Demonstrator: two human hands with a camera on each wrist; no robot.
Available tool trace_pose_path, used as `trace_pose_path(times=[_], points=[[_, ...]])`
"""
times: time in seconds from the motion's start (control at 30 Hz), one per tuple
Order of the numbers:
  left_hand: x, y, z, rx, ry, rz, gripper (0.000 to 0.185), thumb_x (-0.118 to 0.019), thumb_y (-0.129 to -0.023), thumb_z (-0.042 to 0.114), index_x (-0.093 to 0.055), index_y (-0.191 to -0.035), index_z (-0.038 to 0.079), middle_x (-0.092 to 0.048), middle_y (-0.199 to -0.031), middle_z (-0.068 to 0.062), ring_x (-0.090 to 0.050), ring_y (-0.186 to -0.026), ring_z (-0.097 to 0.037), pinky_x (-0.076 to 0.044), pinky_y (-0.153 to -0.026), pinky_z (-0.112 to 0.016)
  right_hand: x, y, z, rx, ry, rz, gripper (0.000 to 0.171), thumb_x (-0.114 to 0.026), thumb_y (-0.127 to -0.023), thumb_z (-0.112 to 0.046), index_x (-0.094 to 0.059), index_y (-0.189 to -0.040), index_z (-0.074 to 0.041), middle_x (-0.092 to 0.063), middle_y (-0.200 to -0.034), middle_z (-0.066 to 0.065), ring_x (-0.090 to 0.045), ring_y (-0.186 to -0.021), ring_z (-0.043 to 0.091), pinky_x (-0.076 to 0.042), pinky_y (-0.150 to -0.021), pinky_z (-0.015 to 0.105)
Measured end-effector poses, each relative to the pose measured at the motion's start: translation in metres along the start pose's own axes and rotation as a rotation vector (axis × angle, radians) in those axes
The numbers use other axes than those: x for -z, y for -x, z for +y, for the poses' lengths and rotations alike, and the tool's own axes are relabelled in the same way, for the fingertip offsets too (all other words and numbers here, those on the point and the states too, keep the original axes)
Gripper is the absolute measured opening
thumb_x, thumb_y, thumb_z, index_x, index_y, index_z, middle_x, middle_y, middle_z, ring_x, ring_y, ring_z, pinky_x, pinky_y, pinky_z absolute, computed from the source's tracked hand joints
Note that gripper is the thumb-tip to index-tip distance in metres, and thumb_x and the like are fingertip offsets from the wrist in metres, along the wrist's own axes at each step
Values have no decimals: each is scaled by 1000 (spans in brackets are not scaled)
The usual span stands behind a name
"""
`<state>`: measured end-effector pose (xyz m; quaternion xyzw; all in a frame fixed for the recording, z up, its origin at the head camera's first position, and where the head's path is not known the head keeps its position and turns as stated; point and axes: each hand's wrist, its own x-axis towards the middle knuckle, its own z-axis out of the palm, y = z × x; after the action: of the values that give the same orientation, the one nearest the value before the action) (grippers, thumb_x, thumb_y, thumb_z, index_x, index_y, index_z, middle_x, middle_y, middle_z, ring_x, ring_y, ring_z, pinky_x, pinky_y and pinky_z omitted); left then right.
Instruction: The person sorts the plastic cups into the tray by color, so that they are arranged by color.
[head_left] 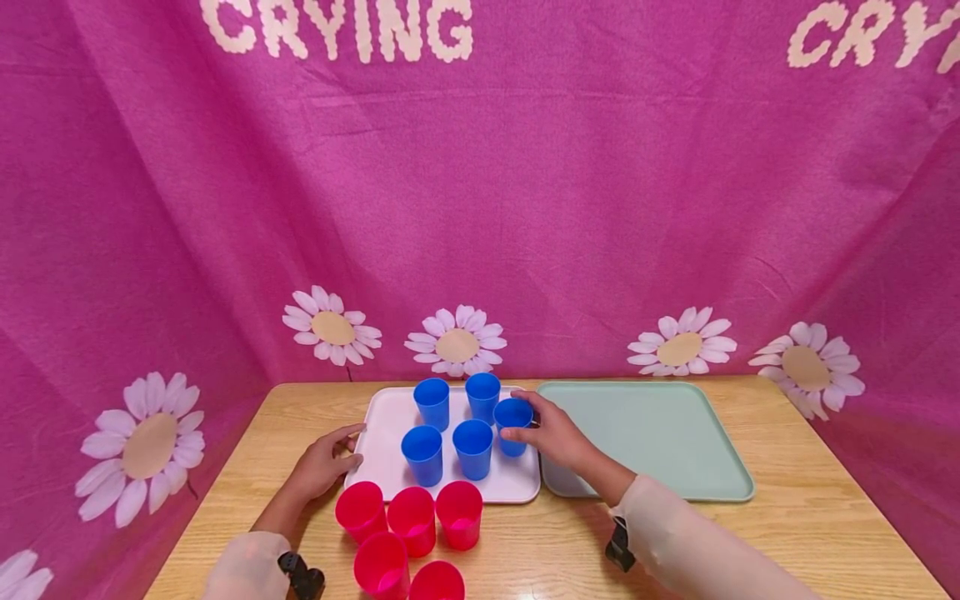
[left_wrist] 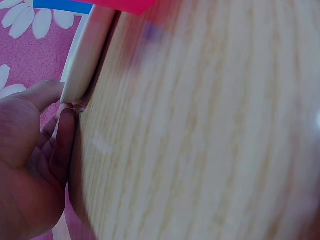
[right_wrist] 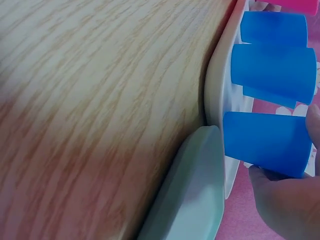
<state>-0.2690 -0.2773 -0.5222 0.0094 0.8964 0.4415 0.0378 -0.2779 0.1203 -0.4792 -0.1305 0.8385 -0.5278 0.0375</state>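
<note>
Several blue cups stand upright on a white tray (head_left: 386, 421). My right hand (head_left: 558, 436) holds the rightmost blue cup (head_left: 513, 427), thumb on the near side and fingers around the far side. In the right wrist view the base of that cup (right_wrist: 265, 140) is at the tray surface. At the tray's left edge is my left hand (head_left: 318, 467). The left wrist view shows its thumb (left_wrist: 47, 94) on the tray rim (left_wrist: 82, 75) and its other fingers curled at the underside, pinching the edge.
Several red cups (head_left: 412, 521) stand on the wooden table (head_left: 540, 558) in front of the white tray, close to its near edge. A pale green tray (head_left: 652, 437) lies right beside the white one. A pink cloth (head_left: 525, 208) with daisies hangs behind the table.
</note>
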Motion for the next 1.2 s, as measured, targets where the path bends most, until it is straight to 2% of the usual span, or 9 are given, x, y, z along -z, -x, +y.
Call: trace_pose_path(times=[0.47, 0.67, 0.93, 1.2], points=[[0, 2, 2, 13, 0, -6, 55, -71, -94, 3, -56, -147, 6, -58, -109, -13, -52, -101, -26, -47, -70, -23, 1, 3, 3, -25, -33, -9, 80, -82, -90, -24, -41, -156, -4, -51, -151, 22, -49, -138, 46, -47, -108, 55], [1, 1, 0, 11, -5, -1, 55, -70, -94, 2, -56, -147, 7, -58, -109, -11, -51, -103, -27, -47, -72, -24, 5, 7, 6, -30, -60, -1, 81, -80, -91, -26, -38, -156, -2, -46, -155, 23, -48, -138, 48, -47, -108, 55], [0, 1, 0, 19, 10, -8, 56, -70, -94, 3, -55, -148, 8, -58, -109, -11, -51, -103, -26, -50, -69, -23, 17, 19, 15, -6, -90, 15, 74, -76, -95, -23, -39, -155, 2, -49, -151, 25, -49, -139, 45, -45, -110, 53], [0, 1, 0, 17, 8, -8, 56, -70, -94, 1, -55, -148, 7, -58, -109, -12, -51, -101, -26, -48, -69, -23, 42, 36, 22, -2, -27, 75, 62, -74, -97, -23, -48, -149, 1, -51, -149, 27, -51, -137, 44, -48, -108, 52]])
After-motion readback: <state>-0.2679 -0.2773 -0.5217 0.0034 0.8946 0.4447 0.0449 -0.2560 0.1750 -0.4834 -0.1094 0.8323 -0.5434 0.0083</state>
